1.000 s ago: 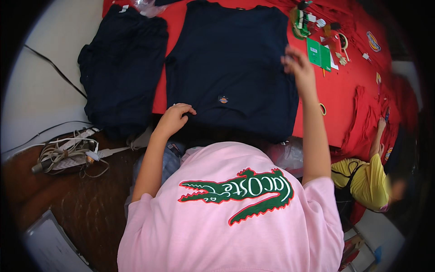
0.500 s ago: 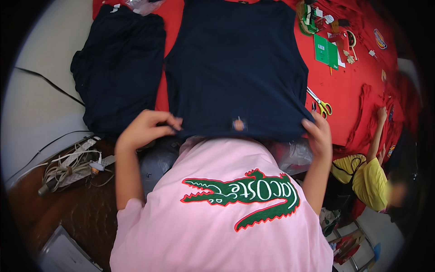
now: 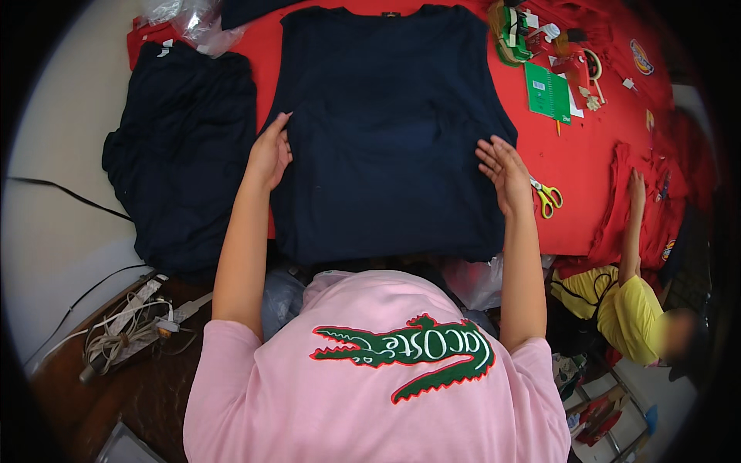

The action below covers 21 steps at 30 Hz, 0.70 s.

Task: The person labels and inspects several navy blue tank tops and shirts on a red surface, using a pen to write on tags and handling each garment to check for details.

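Note:
A navy sleeveless garment [image 3: 386,154] lies spread on the red-covered table [image 3: 552,150], its neckline at the far end and its hem near my body. My left hand [image 3: 272,153] rests along its left edge, fingers extended and slightly bent. On the opposite edge, my right hand [image 3: 504,171] lies with its fingers outstretched over the fabric. Neither hand grips the cloth. Beside the right hand are scissors with yellow-green handles [image 3: 547,199], their blades partly hidden.
Navy garments [image 3: 185,154] are heaped at the left. A green notebook [image 3: 549,94], a green box [image 3: 507,35] and a tape roll [image 3: 593,65] lie at the far right. A co-worker in yellow [image 3: 633,320] touches red garments [image 3: 629,201]. Power strips [image 3: 131,328] with tangled cords sit lower left.
My hands have let go of the hem corners and moved farther up to the garment's side edges. The hem now lies flatter, and the small patch near it no longer shows.

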Each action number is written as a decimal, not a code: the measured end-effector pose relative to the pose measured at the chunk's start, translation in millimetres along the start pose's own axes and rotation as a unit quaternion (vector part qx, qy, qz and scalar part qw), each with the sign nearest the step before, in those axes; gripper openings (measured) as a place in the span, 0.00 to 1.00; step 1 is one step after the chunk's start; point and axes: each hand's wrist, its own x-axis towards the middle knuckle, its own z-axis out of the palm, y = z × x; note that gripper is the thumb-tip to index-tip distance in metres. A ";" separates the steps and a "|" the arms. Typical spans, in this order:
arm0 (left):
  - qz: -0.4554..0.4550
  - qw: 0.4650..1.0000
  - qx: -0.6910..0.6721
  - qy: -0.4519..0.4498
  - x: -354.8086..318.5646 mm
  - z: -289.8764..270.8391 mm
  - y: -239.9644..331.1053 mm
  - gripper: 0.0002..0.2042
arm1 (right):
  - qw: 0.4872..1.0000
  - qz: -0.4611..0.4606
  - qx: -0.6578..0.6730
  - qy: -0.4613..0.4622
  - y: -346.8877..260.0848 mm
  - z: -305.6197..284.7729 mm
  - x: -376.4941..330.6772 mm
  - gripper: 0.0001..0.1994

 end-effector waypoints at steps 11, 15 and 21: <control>-0.020 0.980 0.177 0.085 -58.7 -14.7 -37.1 0.28 | 0.975 -0.019 -0.222 -0.007 45.2 -9.9 -39.2 0.09; 0.103 0.932 0.291 0.187 -51.4 1.4 -35.4 0.20 | 0.920 -0.114 -0.372 -0.054 31.9 13.9 -47.7 0.09; 0.356 0.818 0.428 0.147 -32.6 101.4 -34.5 0.11 | 0.944 -0.130 -0.272 0.131 43.5 -46.4 -59.9 0.07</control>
